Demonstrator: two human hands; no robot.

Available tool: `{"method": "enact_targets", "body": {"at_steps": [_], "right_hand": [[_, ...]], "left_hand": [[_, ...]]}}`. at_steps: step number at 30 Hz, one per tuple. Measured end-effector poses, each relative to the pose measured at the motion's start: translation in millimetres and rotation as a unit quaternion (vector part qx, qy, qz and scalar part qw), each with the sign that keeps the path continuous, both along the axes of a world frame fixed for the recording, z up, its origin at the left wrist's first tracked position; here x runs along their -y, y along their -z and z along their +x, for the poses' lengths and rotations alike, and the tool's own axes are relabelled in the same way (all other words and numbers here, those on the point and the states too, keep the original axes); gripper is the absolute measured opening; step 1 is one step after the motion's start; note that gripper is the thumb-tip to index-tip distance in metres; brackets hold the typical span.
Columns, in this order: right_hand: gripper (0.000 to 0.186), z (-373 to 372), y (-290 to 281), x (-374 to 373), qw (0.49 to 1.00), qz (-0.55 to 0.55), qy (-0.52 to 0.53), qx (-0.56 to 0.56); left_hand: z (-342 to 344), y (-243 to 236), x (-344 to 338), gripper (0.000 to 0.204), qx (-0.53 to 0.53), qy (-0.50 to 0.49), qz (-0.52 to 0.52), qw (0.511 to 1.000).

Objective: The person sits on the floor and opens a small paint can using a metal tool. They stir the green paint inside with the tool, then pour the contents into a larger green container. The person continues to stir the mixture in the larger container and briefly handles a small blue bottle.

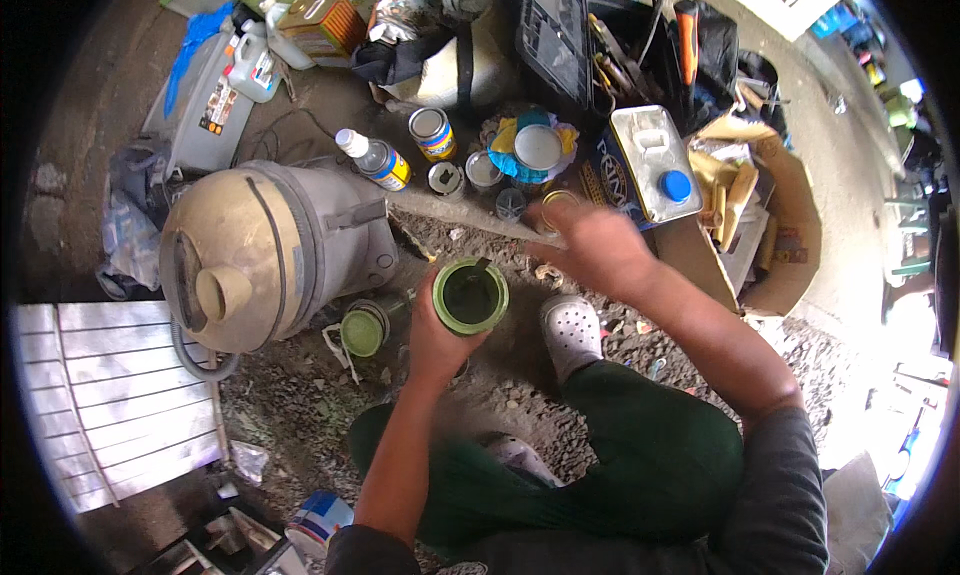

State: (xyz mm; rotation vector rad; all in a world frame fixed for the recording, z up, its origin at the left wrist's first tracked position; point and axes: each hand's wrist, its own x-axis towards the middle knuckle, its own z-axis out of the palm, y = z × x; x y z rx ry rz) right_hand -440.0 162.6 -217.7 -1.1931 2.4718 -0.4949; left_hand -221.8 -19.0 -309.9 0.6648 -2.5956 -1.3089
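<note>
"How's the grip?"
"Left hand [437, 327] wrapped round the green can [502, 297], right of the vacuum [280, 260]. Right hand [605, 243], farther right of it, is blurred; can't tell."
"Risks?"
"One-handed hold: a tilt could spill the can. A hasty right-hand swing might knock the blue-capped tin [652, 160], farthest from the vacuum."

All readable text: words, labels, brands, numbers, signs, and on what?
Wording withheld; locations only:
Blue-sided metal can: large letters, partly legible.
White-capped bottle: too small.
Blue-and-yellow can: too small.
Pale jug: too small.
Grey plastic object: too small.
Cardboard box: blurred.
</note>
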Motion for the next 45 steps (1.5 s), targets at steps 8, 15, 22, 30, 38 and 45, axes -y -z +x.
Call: {"method": "enact_targets", "body": {"at_steps": [8, 15, 22, 30, 38, 45], "right_hand": [[0.023, 45.6, 103.7, 15.9, 0.98, -0.153, 0.013, 0.127], [0.018, 50.4, 140.9, -3.7, 0.985, -0.157, -0.025, 0.072], [0.017, 44.2, 167.7, -0.4, 0.977, -0.186, -0.059, -0.086], [0.016, 68.4, 178.9, -7.9, 0.99, -0.11, -0.05, 0.067], [0.016, 63.4, 185.9, -1.6, 0.995, -0.081, -0.052, 0.021], [0.019, 63.6, 171.6, -1.9, 0.994, -0.076, -0.032, 0.068]], "left_hand": [[-21.5, 31.3, -6.0, 0.112, 0.007, 0.098, -0.188, 0.977], [-33.6, 69.7, -5.5, 0.114, 0.023, 0.12, -0.189, 0.974], [-30.9, 98.2, -0.6, 0.117, 0.0, 0.17, -0.186, 0.968], [-23.1, 114.0, -1.7, 0.12, 0.015, 0.18, -0.158, 0.971], [-24.8, 118.6, -0.8, 0.119, 0.023, 0.158, -0.102, 0.982], [-24.1, 116.0, 0.6, 0.123, 0.036, 0.172, -0.142, 0.974]]}}
